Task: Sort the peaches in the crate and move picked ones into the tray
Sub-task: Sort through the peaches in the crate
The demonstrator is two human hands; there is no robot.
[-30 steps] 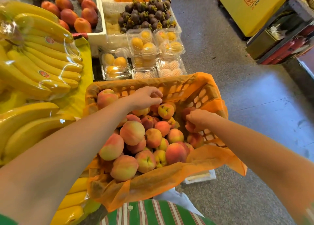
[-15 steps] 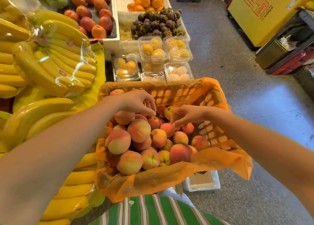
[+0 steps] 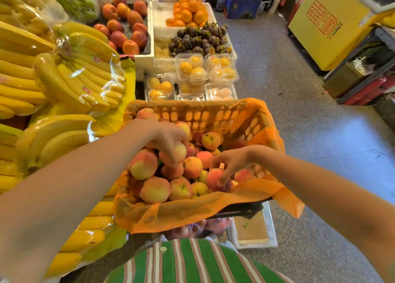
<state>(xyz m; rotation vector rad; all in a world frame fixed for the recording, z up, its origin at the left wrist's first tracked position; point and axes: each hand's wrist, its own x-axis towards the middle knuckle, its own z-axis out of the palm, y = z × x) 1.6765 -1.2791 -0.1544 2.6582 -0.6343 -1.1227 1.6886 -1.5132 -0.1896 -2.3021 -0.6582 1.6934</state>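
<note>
My left hand (image 3: pixel 168 136) curls its fingers (image 3: pixel 166 152) round a peach (image 3: pixel 180 153) in the middle of the crate (image 3: pixel 192 111); my right hand (image 3: pixel 234 161) pinches another peach (image 3: pixel 214 176) near its front edge.

Our left forearm (image 3: pixel 74 176) and right forearm (image 3: pixel 320 188) stretch forward bare from the lower corners, converging toward the middle. Our left hand (image 3: pixel 168 140) is palm-down, wrist bent a little, fingers curled down round a pale peach (image 3: pixel 179 152). Our right hand (image 3: pixel 234 161) sits nearer to us, knuckles up, thumb and fingertips gripping a red peach (image 3: pixel 213 176). The two hands are near each other, not touching
</note>
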